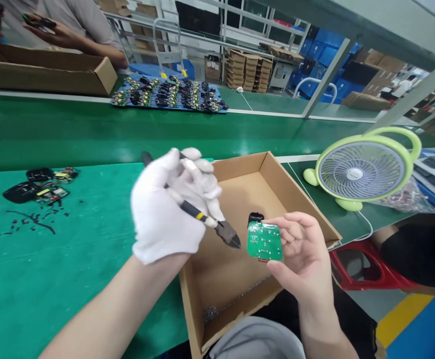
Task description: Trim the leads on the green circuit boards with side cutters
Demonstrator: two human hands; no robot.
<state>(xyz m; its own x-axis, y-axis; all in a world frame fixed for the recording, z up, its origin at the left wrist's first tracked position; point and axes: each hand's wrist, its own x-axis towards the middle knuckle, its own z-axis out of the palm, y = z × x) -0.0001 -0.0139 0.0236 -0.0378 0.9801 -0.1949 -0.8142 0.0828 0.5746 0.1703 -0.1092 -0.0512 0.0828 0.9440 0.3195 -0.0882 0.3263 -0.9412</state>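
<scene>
My left hand (pixel 170 204), in a white glove, is closed around a pair of cutting pliers (pixel 227 233) with black and yellow handles. The jaws point right, toward a green circuit board (pixel 264 241), and stay a little apart from it. Bare fingers of my right hand (pixel 307 254) pinch that board by its edges, its soldered side facing me. A black part (pixel 255 218) shows just behind the board's top edge. Both hands are above an open cardboard box (pixel 235 194), where small clipped bits (pixel 210 313) lie along the near inside edge.
Boards with black cases (pixel 55 187) and dark scraps (pixel 34 219) lie on the green mat at left. A blue tray of assemblies (pixel 168 94) stands across the green belt. A green fan (pixel 359 169) is at right. Another person's hand (pixel 53 32) holds parts behind a long box (pixel 45 70).
</scene>
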